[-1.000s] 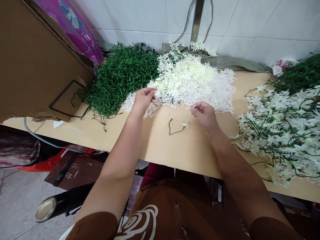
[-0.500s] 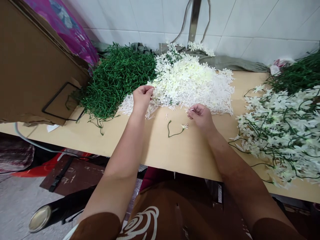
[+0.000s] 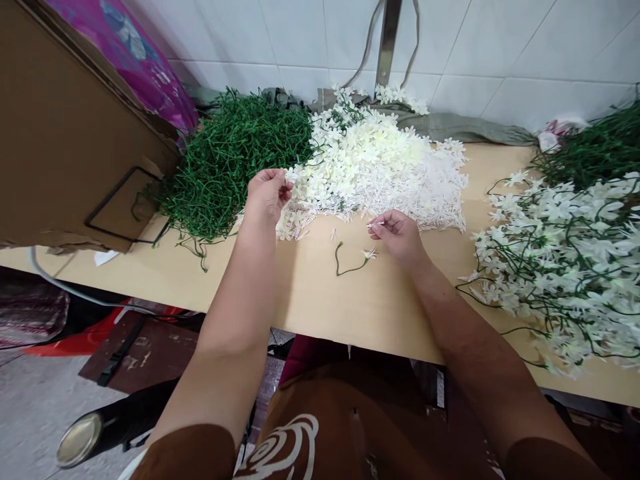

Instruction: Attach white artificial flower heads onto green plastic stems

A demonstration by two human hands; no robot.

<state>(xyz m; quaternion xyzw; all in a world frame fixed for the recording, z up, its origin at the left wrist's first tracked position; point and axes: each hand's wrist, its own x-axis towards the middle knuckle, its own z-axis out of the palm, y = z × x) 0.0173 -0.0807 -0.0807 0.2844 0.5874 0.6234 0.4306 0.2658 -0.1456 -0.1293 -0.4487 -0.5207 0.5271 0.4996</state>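
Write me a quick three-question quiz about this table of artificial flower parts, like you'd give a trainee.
1. True or false: the right hand pinches a slim white piece.
2. What makes up the pile just left of the white blossom pile? A) red ribbons; B) green stems; C) yellow leaves.
3. Fill in: the single green stem lying on the table carries ___ strands at one end.

Key: 1. True. 2. B, green stems. 3. White.
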